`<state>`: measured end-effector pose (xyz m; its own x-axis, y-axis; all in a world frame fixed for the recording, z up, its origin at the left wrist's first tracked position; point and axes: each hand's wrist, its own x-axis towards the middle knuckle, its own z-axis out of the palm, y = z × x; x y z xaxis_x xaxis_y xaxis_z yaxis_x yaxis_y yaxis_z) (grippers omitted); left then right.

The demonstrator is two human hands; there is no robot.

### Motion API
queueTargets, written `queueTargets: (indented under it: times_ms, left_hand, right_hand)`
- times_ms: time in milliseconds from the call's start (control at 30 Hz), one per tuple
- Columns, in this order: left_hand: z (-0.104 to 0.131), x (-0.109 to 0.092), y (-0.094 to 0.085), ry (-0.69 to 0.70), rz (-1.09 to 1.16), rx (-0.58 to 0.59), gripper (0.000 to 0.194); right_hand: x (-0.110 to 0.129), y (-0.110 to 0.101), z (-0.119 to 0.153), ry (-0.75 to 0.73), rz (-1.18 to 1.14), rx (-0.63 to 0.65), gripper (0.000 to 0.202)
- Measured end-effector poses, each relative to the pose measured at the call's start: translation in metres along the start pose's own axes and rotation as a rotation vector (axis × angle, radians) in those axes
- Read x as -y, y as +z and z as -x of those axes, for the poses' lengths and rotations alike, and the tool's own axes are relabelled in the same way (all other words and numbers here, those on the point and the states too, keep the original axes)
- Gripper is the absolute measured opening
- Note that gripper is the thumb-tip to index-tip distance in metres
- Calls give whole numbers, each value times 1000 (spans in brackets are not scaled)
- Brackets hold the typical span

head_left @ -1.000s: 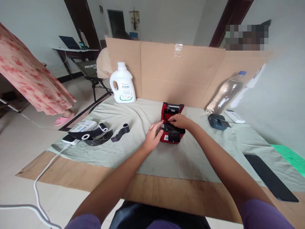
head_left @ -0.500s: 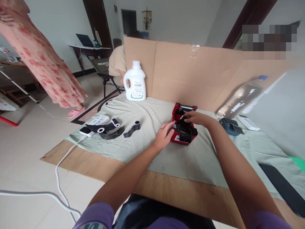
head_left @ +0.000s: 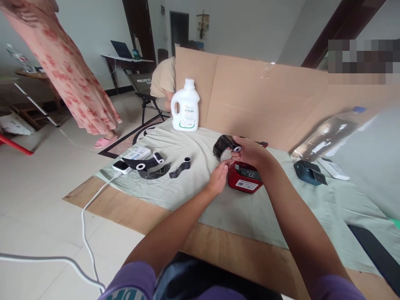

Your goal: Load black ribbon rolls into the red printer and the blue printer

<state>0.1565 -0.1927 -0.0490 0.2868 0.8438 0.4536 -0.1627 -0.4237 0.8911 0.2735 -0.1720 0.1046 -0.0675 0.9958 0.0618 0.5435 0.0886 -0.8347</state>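
Observation:
Above the red box-shaped device (head_left: 245,183), my right hand (head_left: 248,151) grips a roll of black ribbon (head_left: 223,146) with a white core. The ribbon curls out in a wide loop to the left of the fingers. My left hand (head_left: 218,177) reaches in just below, its thumb and fingertips drawn together by the roll's lower edge; what they pinch is too small to make out. The device has a dark top and a white label on its front; my right hand and forearm cover part of it.
Several loose strips of black ribbon on small cores (head_left: 153,168) lie at left near a white box (head_left: 137,153). A white jug (head_left: 186,108) stands before the cardboard panel (head_left: 243,91). At right are a dark blue device (head_left: 308,173) and a clear bottle (head_left: 328,131). Two people are beyond the table.
My right hand has lifted the black ribbon roll out of the red device, up and to the left. My left hand has left the device's side and come to the roll. The view has shifted slightly.

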Motion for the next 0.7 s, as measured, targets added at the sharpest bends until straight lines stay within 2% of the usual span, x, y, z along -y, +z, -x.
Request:
queueTargets:
  times_ms: [100,167,233,333,433,500,567,700]
  left_hand:
    - [-1,-1,-1,9,5,-10,48]
    - [-1,1,-1,4,-23,-31,46]
    - [-1,4,-1,0,-39,-33,43]
    - [-2,10,-1,35,34,7,37]
    - [-4,15,0,57,187,82,42]
    - [-6,17,0,10,243,88,44]
    - [-8,19,-1,-71,242,58,44]
    - [-8,24,-3,-176,236,45,51]
  right_hand:
    - [5,32,-22,197,-383,95,16]
    - [8,57,-39,269,-452,62,11]
    - [10,83,-56,263,-381,-32,9]
    - [11,121,-80,203,-244,-183,17]
    - [7,152,-99,128,-94,-244,29]
    - [2,168,-108,53,124,-238,36]
    - [-5,178,-113,1,357,-177,37]
    - [-21,186,-117,36,534,-24,34]
